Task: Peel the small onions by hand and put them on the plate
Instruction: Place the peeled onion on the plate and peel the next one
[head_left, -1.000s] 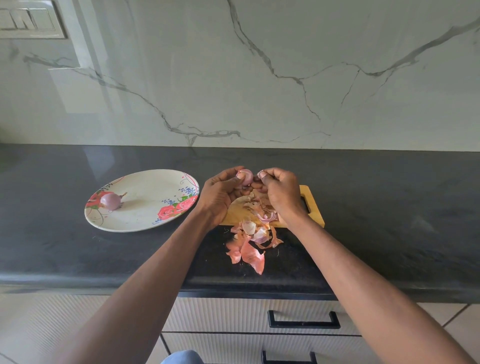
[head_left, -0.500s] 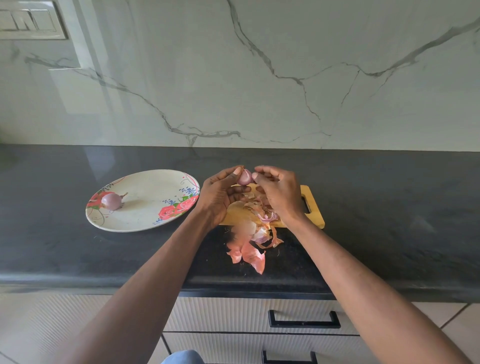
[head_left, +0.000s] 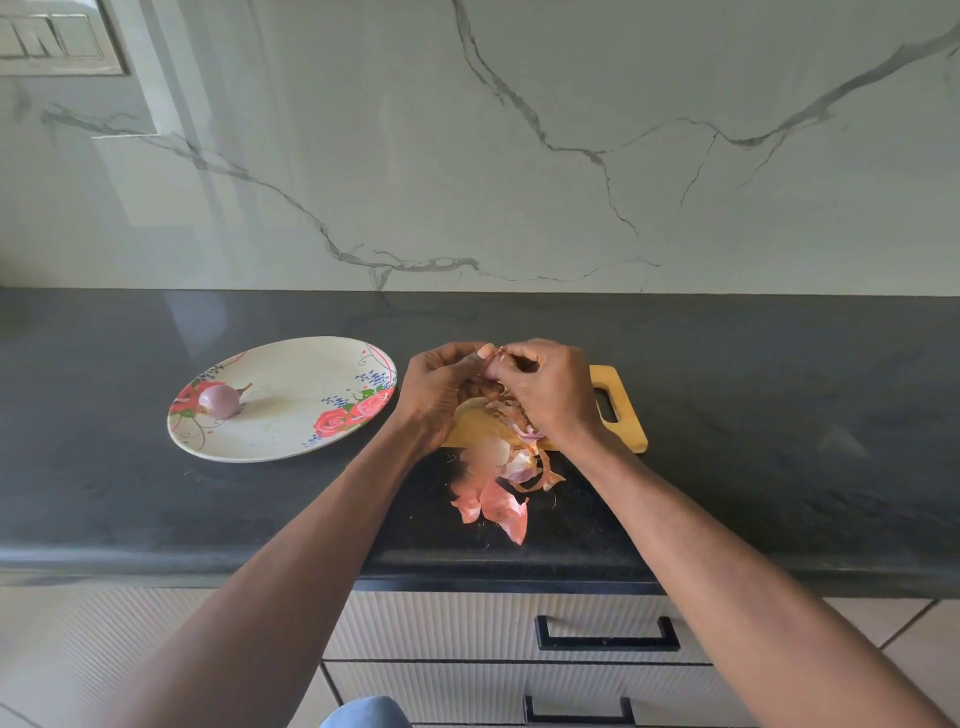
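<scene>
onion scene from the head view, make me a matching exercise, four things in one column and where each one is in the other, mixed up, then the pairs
Things:
1. peeled onion
2. onion being peeled
3. loose onion skins
4. wooden cutting board

Places:
A. under the two hands
B. on the floral plate
C. between the fingers of the left hand and the right hand
D. on the dark countertop, nearer the front edge than the board

Pairs: 1-B, 2-C, 3-D, 4-A
</scene>
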